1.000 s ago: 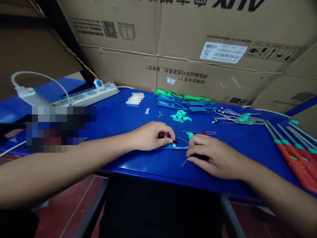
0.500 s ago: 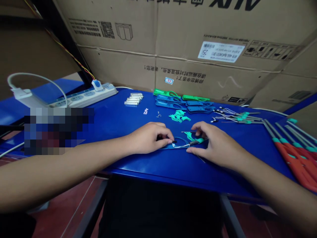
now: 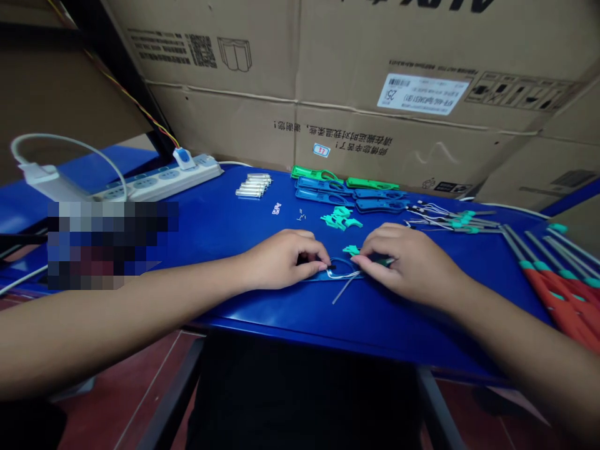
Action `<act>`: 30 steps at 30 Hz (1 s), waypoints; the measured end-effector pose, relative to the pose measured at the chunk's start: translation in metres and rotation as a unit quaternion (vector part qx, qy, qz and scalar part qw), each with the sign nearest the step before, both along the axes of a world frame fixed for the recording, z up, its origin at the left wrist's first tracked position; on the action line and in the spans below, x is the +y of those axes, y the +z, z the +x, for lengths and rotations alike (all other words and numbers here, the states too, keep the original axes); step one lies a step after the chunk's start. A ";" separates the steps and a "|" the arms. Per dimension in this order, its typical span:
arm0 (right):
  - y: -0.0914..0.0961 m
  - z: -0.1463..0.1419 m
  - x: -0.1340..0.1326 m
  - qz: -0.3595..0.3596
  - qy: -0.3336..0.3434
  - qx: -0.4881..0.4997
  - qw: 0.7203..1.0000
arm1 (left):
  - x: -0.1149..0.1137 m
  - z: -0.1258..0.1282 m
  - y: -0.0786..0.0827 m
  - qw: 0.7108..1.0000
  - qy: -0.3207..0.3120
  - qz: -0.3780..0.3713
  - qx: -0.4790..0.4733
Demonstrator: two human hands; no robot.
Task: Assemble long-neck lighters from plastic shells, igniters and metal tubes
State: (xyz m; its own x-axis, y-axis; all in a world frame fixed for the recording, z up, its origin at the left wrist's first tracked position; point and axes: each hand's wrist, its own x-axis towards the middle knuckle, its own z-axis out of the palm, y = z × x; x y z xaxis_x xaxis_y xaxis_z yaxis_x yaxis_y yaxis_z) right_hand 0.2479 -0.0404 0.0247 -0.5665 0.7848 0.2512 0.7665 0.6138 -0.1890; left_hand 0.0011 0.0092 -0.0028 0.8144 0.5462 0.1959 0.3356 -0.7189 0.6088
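My left hand (image 3: 281, 259) pinches the black tip of a thin wire loop (image 3: 341, 269), which lies on a flat blue strip (image 3: 323, 279) on the blue table (image 3: 262, 306). My right hand (image 3: 403, 262) is just right of the loop, its fingers closed on a small teal-handled tool (image 3: 387, 262) that is mostly hidden. A thin pale wire end (image 3: 344, 292) angles down from under those fingertips. A small teal plastic piece (image 3: 350, 250) lies just above them. The red-handled screwdriver is hidden behind my right hand.
Along the back stand several metal pins (image 3: 253, 186), blue and green plastic clips (image 3: 347, 190), teal plastic parts (image 3: 340, 218) and wired teal-tipped pieces (image 3: 452, 220). Red-and-teal tools (image 3: 562, 294) lie at right. A white power strip (image 3: 157, 180) sits back left, before cardboard boxes (image 3: 375, 81).
My right hand has moved up and left, over the red-handled screwdriver, and now covers most of the teal-handled tool. The pale wire end swings further out below. My left hand stays put.
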 end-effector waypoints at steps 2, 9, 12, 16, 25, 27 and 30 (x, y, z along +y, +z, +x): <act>-0.001 -0.004 0.002 0.009 -0.002 0.008 1.000 | 0.000 0.000 0.000 1.000 -0.003 0.006 -0.002; -0.011 0.005 0.012 -0.055 -0.017 0.027 0.998 | 0.000 0.000 -0.001 1.000 -0.005 0.013 0.002; -0.009 0.015 0.011 -0.055 -0.015 0.027 0.998 | 0.000 0.000 -0.001 1.000 -0.006 0.014 0.002; -0.006 0.028 0.004 -0.089 0.092 0.014 0.992 | 0.000 0.000 -0.001 1.000 -0.006 0.011 -0.001; -0.015 0.031 -0.001 -0.174 0.038 0.077 0.981 | 0.000 0.001 0.000 1.000 -0.006 0.012 -0.009; -0.012 0.027 0.001 -0.225 -0.011 0.093 0.970 | 0.000 0.002 -0.001 1.000 -0.007 0.011 -0.012; -0.007 0.022 0.002 -0.258 -0.058 0.079 0.961 | 0.000 0.001 -0.001 1.000 -0.008 0.010 -0.014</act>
State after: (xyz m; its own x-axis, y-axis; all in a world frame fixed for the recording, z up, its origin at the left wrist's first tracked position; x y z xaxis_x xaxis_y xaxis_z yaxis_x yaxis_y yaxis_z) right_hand 0.2699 -0.0385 0.0182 -0.4551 0.8832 -0.1128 0.7608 0.3199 -0.5647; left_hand 0.0021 0.0095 -0.0040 0.8177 0.5282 0.2290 0.3066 -0.7363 0.6032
